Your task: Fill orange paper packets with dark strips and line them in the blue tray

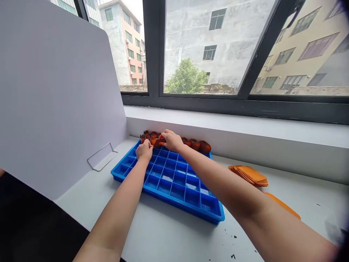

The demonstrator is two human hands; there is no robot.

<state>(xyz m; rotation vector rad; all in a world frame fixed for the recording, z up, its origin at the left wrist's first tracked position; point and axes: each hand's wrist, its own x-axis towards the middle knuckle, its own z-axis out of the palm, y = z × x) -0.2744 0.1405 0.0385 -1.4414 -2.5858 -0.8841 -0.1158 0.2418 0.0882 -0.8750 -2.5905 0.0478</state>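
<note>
A blue compartment tray [177, 196] lies on the white table, with rolled orange pieces with dark edges [205, 146] standing in its far row. Over the far left compartments, my right hand [171, 140] is closed on a dark-edged orange piece [158, 142], thumb and fingers pinched together. Close beside it, my left hand [144, 149] is closed too, its fingertips at the left end of that same piece. Fingers hide part of the piece, so its exact shape cannot be made out. The nearer compartments that show hold no orange pieces.
To the right lies a stack of flat orange pieces [249, 175], with another orange piece [283, 204] partly behind my right forearm. A bent wire frame [102, 157] rests near the grey partition [62, 94]. Small dark scraps [233, 256] dot the table's front. A window ledge [234, 127] borders the back.
</note>
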